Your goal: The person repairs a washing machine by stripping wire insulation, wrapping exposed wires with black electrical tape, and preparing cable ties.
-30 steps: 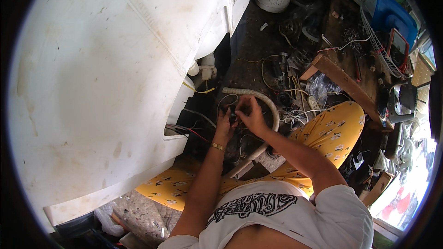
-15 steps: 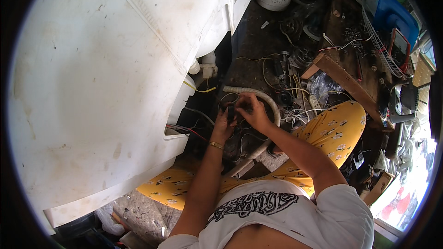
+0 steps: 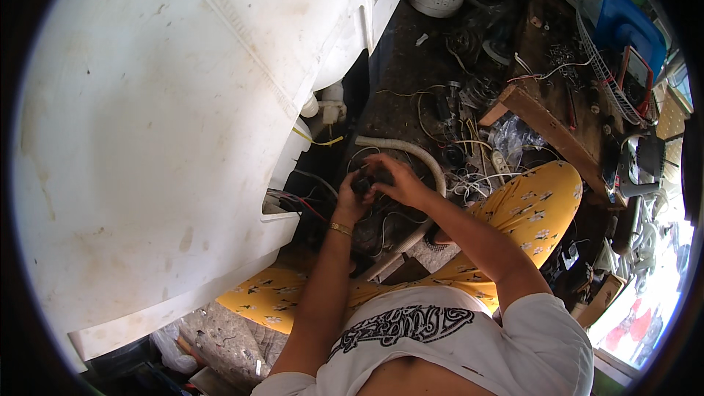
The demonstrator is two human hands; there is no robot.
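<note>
1. Small dark piece (image 3: 361, 185) sits between the hands, inside the curve of the pale hose (image 3: 412, 149), right of the white appliance (image 3: 147, 139).
2. Left hand (image 3: 352, 199): fingers curled round the piece. Right hand (image 3: 400, 178): thumb and fingers part-spread about it; I cannot tell whether they grip.
3. My judgement: steady it with the left, turn it lightly with right fingertips.
4. Against half a second ago, I see right fingers opened from a pinch.

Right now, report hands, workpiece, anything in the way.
Left hand holding small dark part. Right hand at it, grip unclear. Pale hose nearby, not visibly blocking.
</note>
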